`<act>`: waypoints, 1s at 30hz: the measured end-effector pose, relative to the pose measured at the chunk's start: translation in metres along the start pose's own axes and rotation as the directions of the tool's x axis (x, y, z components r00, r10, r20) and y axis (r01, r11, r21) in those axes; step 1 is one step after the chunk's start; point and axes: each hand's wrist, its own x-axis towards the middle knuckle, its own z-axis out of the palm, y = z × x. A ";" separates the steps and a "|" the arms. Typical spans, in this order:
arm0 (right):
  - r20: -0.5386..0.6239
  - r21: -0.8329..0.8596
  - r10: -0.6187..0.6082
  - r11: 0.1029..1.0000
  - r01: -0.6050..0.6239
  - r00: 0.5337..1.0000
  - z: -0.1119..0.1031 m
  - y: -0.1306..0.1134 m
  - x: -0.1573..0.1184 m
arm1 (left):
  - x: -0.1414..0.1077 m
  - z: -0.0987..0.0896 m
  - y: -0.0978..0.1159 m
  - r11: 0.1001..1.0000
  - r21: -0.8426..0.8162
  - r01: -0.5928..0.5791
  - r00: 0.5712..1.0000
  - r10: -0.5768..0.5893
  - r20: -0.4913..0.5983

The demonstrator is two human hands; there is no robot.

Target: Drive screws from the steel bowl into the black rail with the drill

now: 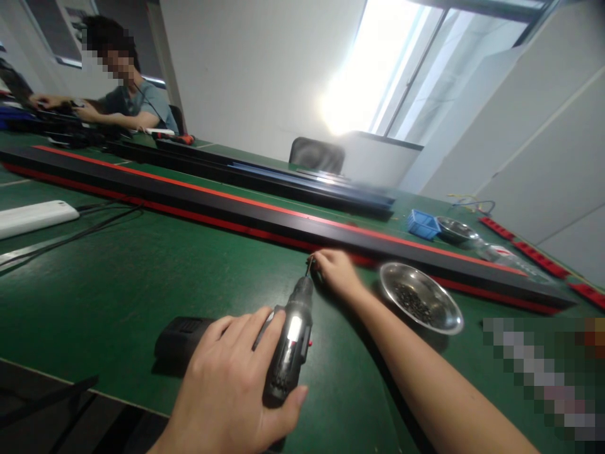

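Observation:
A black cordless screwdriver (292,340) lies on its side on the green table (108,277), its battery end to the left and its bit pointing away from me. My left hand (236,366) is wrapped round its handle. At the tip of the bit, my right hand (333,268) pinches something too small to make out, close to the near side of a long black bar with red edges (265,217). Right of my right forearm stands a steel bowl (420,299) holding many small dark screws.
Behind the bar are more dark bars (265,180), a blue basket (423,224) and a second steel bowl (456,229). Red strips (539,258) lie at the right. A white power strip (38,217) with cables is at the left. A person (137,104) sits at the far left.

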 end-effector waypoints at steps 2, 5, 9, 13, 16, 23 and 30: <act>-0.010 -0.002 0.003 1.000 -0.003 1.000 0.000 0.000 -0.001 | 0.000 0.000 0.000 1.000 -0.003 0.000 1.000 0.000 0.003; -0.027 0.006 0.009 1.000 -0.008 1.000 0.001 0.001 -0.001 | 0.000 0.000 0.001 1.000 -0.008 0.003 1.000 -0.003 -0.002; -0.042 -0.009 0.001 1.000 -0.001 0.999 0.002 0.003 -0.001 | 0.000 -0.001 0.001 1.000 -0.001 -0.004 1.000 0.004 -0.002; -0.049 -0.042 -0.021 0.999 0.019 0.999 0.002 0.003 0.000 | 0.001 -0.001 0.001 1.000 0.003 -0.002 1.000 0.002 -0.008; -0.053 -0.025 -0.002 1.000 0.001 0.999 0.002 0.003 0.000 | 0.001 -0.001 0.001 1.000 0.005 -0.001 1.000 0.001 -0.008; -0.060 -0.017 0.009 1.000 -0.010 0.998 0.003 0.005 0.002 | 0.001 -0.002 0.001 1.000 0.008 -0.010 1.000 0.010 -0.009; -0.041 -0.001 0.024 1.000 -0.024 0.999 0.002 0.003 0.001 | 0.001 -0.001 0.002 1.000 0.018 -0.014 1.000 0.014 -0.016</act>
